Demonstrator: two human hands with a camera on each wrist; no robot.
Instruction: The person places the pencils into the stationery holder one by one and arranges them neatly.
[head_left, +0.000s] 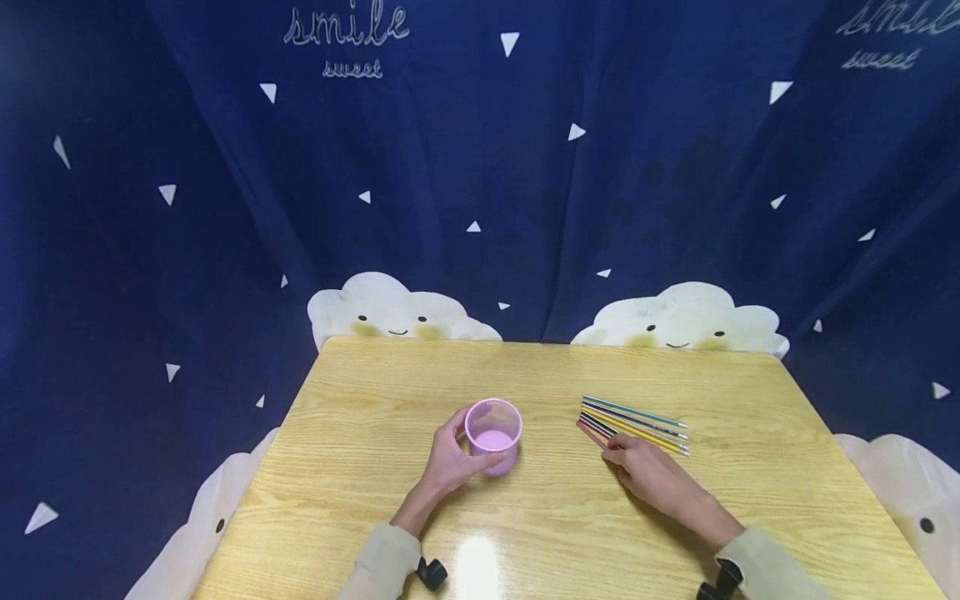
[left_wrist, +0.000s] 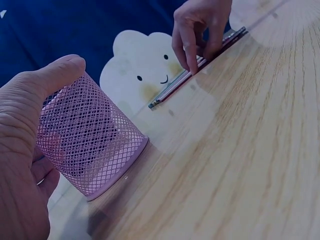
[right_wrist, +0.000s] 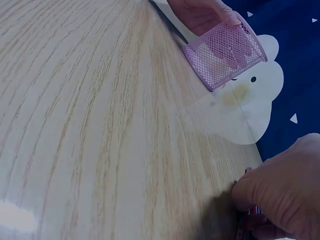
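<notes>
In the head view my left hand (head_left: 448,460) holds a pink mesh pencil cup (head_left: 497,460) around its side, thumb on the near side. The cup is upright on the table with nothing visible inside. To the right lies a row of pencils, among them a teal pencil (head_left: 637,412) on the far side and a red pencil (head_left: 588,430) nearest me. My right hand (head_left: 656,477) pinches the red pencil, its fingertips low at the table. In the right wrist view that hand (right_wrist: 285,187) covers most of the pencils.
Pale wood covers the tabletop (head_left: 375,392), with a bright reflection near its front edge. Behind it hangs a dark blue curtain (head_left: 450,167) with white triangles and smiling clouds. A small black device (head_left: 432,574) sits at the left wrist, another (head_left: 720,581) at the right.
</notes>
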